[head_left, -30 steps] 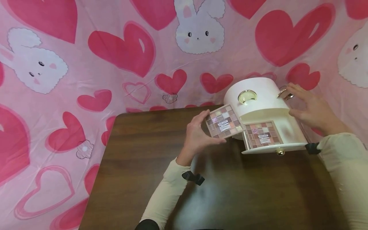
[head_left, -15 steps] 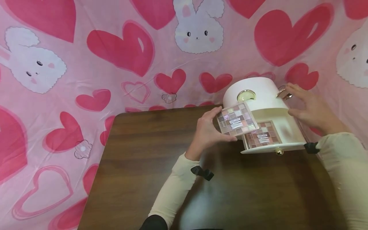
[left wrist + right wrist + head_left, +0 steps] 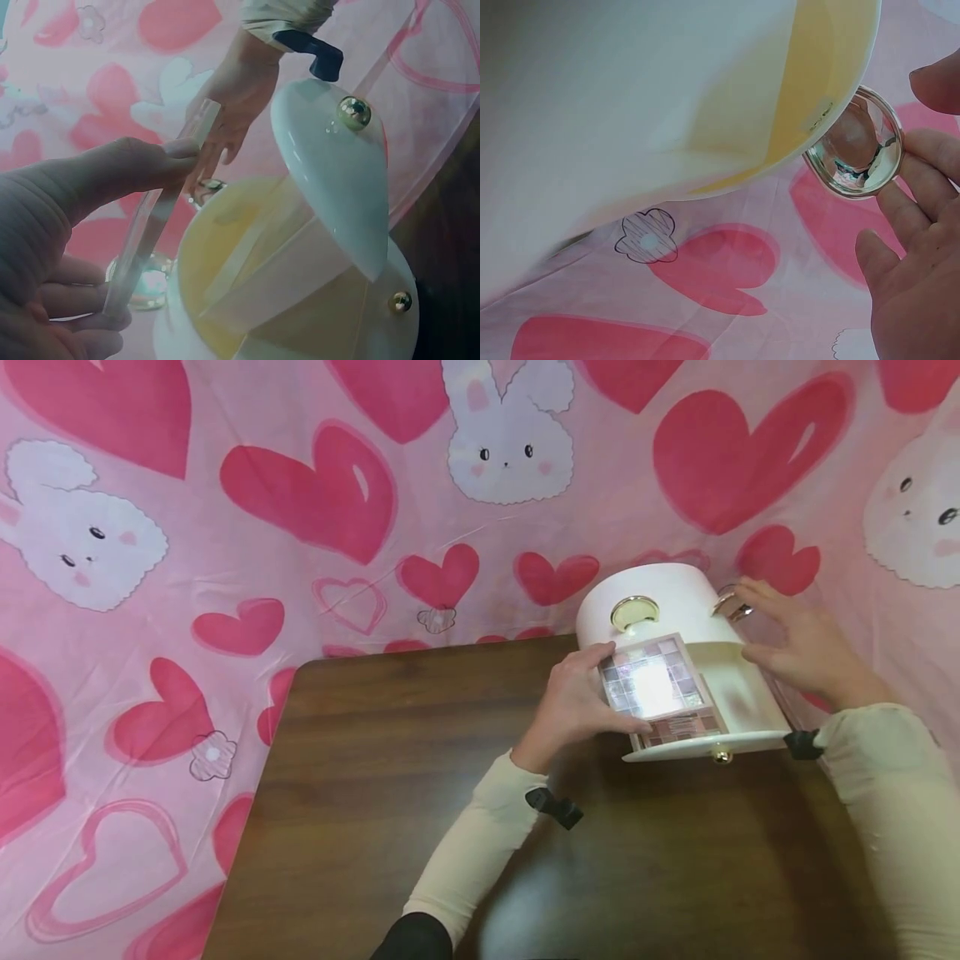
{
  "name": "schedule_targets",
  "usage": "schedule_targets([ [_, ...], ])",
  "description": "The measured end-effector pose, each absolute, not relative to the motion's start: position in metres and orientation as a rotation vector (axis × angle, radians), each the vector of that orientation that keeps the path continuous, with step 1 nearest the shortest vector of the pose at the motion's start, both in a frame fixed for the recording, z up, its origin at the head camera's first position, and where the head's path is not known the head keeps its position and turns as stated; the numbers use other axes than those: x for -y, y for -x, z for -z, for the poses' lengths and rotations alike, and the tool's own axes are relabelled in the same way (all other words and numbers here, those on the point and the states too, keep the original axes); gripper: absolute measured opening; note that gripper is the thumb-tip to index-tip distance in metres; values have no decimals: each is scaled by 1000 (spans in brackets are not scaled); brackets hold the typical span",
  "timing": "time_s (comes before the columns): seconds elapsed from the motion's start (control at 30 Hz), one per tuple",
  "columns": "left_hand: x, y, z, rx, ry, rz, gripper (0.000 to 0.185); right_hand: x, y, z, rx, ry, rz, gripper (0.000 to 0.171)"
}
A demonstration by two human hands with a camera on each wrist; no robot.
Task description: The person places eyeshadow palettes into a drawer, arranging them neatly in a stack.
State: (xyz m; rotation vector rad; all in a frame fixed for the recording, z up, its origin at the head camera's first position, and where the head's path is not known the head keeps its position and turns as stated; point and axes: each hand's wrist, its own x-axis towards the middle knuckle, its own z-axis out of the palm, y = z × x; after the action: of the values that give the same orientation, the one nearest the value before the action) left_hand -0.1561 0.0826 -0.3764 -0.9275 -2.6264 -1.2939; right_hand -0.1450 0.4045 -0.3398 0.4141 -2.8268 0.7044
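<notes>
My left hand [image 3: 577,697] pinches an eyeshadow palette [image 3: 652,681] by its left side, thumb at the lower edge and fingers at the upper one. Glare whitens the clear lid. It is tilted over the pulled-out drawer [image 3: 750,742] of a white rounded makeup organizer [image 3: 690,602]. Beneath it, a second palette [image 3: 682,727] in the drawer's left part is mostly covered. On the organizer's right side, my right hand [image 3: 810,647] holds a gold cup-shaped handle [image 3: 859,150] with its fingers, the thumb apart from it.
Another gold handle [image 3: 634,612] is on the organizer's upper left. The drawer front has a gold knob [image 3: 722,755], and a divider [image 3: 262,277] splits the drawer. A dark wooden table [image 3: 390,793] lies below, with a pink heart-and-rabbit cloth [image 3: 300,527] behind.
My left hand has brought the palette rightward from beside the organizer to over the drawer, covering more of the second palette. The right hand stays at the handle.
</notes>
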Motion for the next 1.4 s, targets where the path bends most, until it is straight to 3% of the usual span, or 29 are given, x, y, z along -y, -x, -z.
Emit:
schedule_targets([
  [0.77, -122, 157, 370, 2790, 1029, 974, 103, -402, 147, 339, 2858, -343, -638, 83],
  [1.4, -138, 148, 367, 2788, 1039, 1005, 81, -404, 148, 337, 2920, -348, -678, 86],
])
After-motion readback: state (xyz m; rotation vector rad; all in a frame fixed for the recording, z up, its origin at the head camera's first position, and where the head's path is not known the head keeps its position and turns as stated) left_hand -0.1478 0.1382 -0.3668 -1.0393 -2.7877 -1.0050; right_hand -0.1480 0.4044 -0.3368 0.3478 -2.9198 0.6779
